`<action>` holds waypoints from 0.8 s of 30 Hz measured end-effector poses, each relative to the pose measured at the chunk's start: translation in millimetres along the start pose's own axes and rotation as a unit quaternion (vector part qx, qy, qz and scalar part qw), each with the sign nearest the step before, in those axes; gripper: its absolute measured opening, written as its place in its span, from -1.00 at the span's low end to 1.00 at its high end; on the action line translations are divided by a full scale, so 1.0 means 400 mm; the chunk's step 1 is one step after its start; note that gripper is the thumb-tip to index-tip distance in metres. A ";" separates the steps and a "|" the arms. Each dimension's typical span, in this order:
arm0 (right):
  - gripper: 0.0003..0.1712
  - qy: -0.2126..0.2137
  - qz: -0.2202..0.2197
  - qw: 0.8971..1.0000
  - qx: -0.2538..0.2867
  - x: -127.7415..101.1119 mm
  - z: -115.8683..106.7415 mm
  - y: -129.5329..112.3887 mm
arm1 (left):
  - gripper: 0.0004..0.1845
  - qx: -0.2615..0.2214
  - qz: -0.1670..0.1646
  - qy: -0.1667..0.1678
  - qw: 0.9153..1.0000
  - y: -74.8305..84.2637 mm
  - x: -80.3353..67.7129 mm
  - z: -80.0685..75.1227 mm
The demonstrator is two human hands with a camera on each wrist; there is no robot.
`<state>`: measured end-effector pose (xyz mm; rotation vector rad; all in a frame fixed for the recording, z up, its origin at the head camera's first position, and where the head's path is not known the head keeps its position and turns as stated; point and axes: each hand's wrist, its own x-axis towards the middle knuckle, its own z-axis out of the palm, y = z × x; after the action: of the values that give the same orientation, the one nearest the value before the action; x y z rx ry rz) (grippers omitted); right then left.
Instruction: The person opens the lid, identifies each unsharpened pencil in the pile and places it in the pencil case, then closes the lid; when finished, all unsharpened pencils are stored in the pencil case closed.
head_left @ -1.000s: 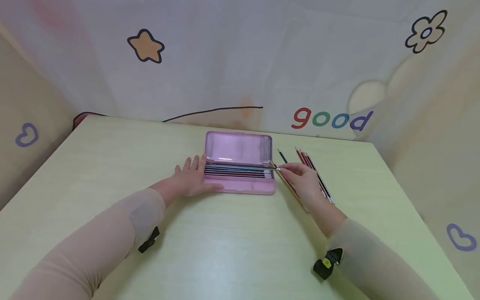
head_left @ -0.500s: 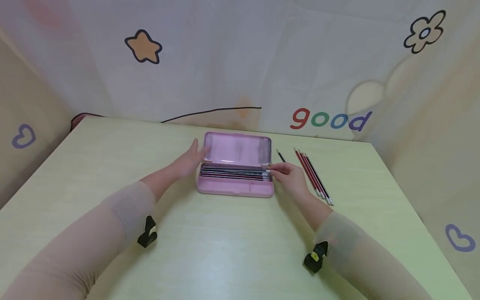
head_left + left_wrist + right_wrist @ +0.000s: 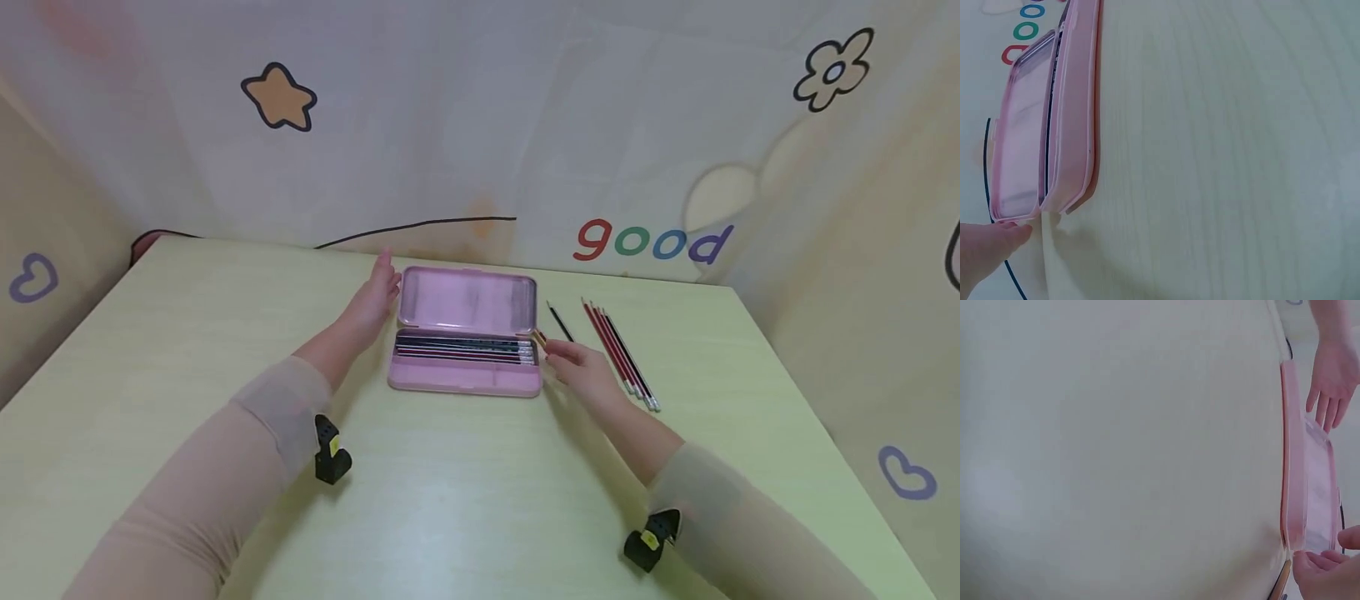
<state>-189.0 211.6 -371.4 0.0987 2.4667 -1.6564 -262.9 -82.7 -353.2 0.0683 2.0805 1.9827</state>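
A pink pencil case (image 3: 465, 382) lies on the table with its lid (image 3: 467, 298) raised at the back. Several dark and red pencils (image 3: 461, 348) lie side by side inside it. My left hand (image 3: 370, 307) is at the lid's left end, fingers extended; in the left wrist view its fingertips (image 3: 1019, 234) are right at the lid's corner. At the other end, my right hand (image 3: 588, 377) has its fingertips close by the case's right side. In the right wrist view thumb and fingers stand apart with nothing between them. A yellowish pencil (image 3: 1282, 579) lies partly hidden beneath this hand.
To the right, a bundle of red and black pencils (image 3: 618, 350) lies slanted on the table (image 3: 442, 492). One black pencil (image 3: 559, 321) lies between bundle and case. A printed curtain (image 3: 420, 125) hangs behind the table.
My right hand has let go of the pencil laid into the case. The left hand has lifted off the case's left side and moved back to the lid. The case has shifted slightly left.
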 end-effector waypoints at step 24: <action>-0.24 -0.050 0.091 0.973 0.207 -0.045 -0.012 0.005 | -0.18 -0.008 0.054 -0.036 0.998 0.008 -0.115 -0.062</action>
<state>-171.4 217.6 -368.4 0.2767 1.9408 -2.0083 -224.7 -116.4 -341.9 0.2504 2.0551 2.0253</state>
